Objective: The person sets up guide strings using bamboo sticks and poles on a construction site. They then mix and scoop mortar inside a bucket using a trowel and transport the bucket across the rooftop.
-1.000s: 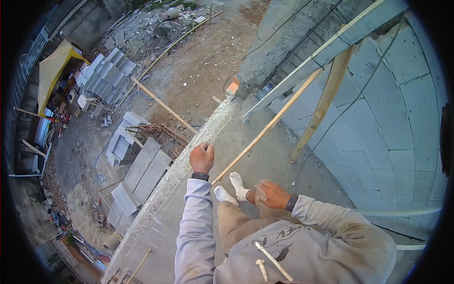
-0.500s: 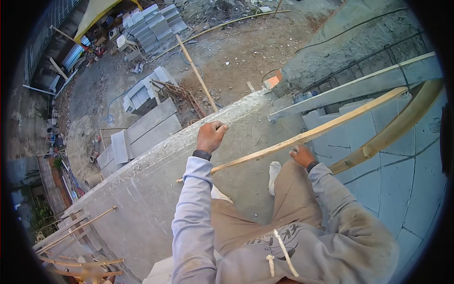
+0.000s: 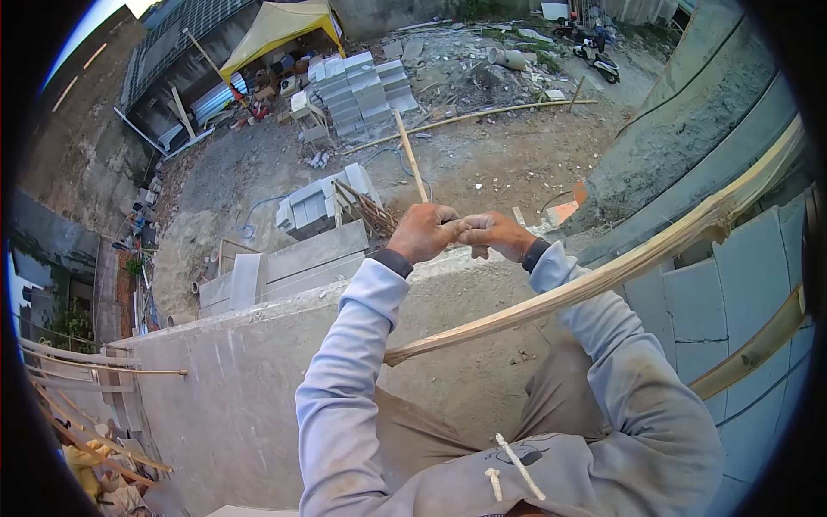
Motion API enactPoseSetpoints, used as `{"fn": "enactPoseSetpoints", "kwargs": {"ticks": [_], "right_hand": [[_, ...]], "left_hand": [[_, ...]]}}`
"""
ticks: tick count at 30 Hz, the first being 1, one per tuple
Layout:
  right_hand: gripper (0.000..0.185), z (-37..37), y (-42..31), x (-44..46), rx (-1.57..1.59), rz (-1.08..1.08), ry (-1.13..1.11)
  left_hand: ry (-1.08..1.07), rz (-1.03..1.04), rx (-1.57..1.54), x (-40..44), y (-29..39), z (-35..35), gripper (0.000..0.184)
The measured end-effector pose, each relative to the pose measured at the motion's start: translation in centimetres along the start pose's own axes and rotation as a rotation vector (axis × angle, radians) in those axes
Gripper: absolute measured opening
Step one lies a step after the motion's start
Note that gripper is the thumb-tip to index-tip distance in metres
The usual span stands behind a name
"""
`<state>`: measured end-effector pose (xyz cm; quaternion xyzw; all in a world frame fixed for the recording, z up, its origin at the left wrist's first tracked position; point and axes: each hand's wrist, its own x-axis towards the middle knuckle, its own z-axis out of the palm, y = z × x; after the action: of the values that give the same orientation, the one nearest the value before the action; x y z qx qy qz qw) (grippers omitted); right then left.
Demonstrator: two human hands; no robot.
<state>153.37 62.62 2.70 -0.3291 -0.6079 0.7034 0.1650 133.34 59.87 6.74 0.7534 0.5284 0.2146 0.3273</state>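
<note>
Both my hands meet in front of me, above the far edge of a concrete ledge (image 3: 284, 370). My left hand (image 3: 420, 233) is closed, thumb and fingers pinched together. Against it, fingertip to fingertip, my right hand (image 3: 500, 234) is pinched as well. Whatever lies between the fingers is too small or hidden to make out. A long rough wooden strip (image 3: 517, 310) slants across in front of my right forearm, its near end beside my left sleeve.
Pale blocks (image 3: 698, 302) line the right side, with a curved wooden piece (image 3: 749, 349) over them. Beyond the ledge edge, the ground lies lower, with stacked blocks (image 3: 314, 207), grey slabs (image 3: 310, 276) and an upright pole (image 3: 411, 159). A yellow canopy (image 3: 280, 34) stands farther back.
My right hand has risen from beside my knee to meet my left hand, which moved slightly right. The view has tilted up, and the wooden strip appears higher and closer.
</note>
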Motion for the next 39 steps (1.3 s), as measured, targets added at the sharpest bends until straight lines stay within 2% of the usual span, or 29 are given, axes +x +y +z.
{"fn": "enactPoseSetpoints", "kwargs": {"ticks": [3,5,7,9,12,14,16,17,18,21,23,25,27,28,30,32,34,37,39], "right_hand": [[0.031,-4.6,1.6,-2.8,-0.047,0.047,0.122],[0.031,-8.7,4.4,-3.4,-0.582,-0.127,0.285],[0.026,-15.9,13.1,-0.8,-0.739,-0.275,0.515],[0.023,-18.1,15.3,-2.0,-0.876,-0.29,0.735],[0.02,-14.2,9.4,-3.2,-1.08,-0.123,0.925],[0.02,-11.6,4.6,-4.8,-1.276,-0.002,0.911],[0.019,-10.3,1.3,-6.5,-1.255,0.145,0.865],[0.019,-10.0,0.7,-6.8,-1.243,0.217,0.838],[0.019,-10.1,1.0,-6.6,-1.243,0.178,0.848],[0.019,-10.8,2.5,-6.8,-1.225,0.129,0.885],[0.018,-10.9,2.4,-6.8,-1.228,0.11,0.886],[0.018,-10.7,3.4,-6.3,-1.2,0.089,0.88],[0.017,-11.0,4.0,-6.0,-1.187,0.077,0.888],[0.017,-10.7,4.5,-6.3,-1.189,0.074,0.882],[0.017,-10.1,5.5,-6.9,-1.17,0.049,0.906],[0.017,-9.4,6.7,-7.8,-1.183,0.09,0.891],[0.015,-8.9,7.5,-8.5,-1.221,0.105,0.892],[0.013,-8.7,8.3,-9.9,-1.237,0.115,0.866],[0.013,-8.5,9.0,-10.5,-1.258,0.101,0.84]], "left_hand": [[0.028,-0.021,0.035,0.0,-1.2,1.0,0.027],[0.029,-0.019,0.129,0.0,-0.7,1.1,0.026],[0.053,0.001,0.219,0.3,-0.5,1.5,0.023],[-0.011,-0.019,0.217,0.8,-1.0,1.9,0.027],[-0.061,-0.116,0.276,-0.9,0.4,1.8,0.027],[-0.026,-0.181,0.375,-2.3,0.8,0.5,0.029],[0.112,0.02,0.243,-3.7,-3.5,-0.6,0.031],[0.248,-0.008,0.309,-5.3,-3.1,-1.8,0.033],[0.355,-0.002,0.322,-7.4,-1.7,-3.2,0.033],[0.513,-0.134,-0.313,-15.0,5.0,-5.4,0.035],[0.346,-0.059,-0.408,-20.5,8.3,-4.6,0.04],[-0.016,0.001,-0.525,-22.2,12.1,-0.6,0.044],[-0.291,-0.081,-0.59,-20.7,14.8,5.8,0.037],[-0.35,-0.077,-0.443,-19.2,15.6,8.7,0.038],[-0.228,-0.152,-0.389,-15.9,13.7,14.0,0.04],[0.024,-0.345,-0.652,-11.6,13.2,17.6,0.045],[0.042,-0.51,-0.815,-8.3,10.7,19.9,0.047],[0.129,-0.641,-0.914,-3.6,6.9,23.3,0.048],[0.16,-0.61,-0.98,-0.8,5.0,25.1,0.045]]}}
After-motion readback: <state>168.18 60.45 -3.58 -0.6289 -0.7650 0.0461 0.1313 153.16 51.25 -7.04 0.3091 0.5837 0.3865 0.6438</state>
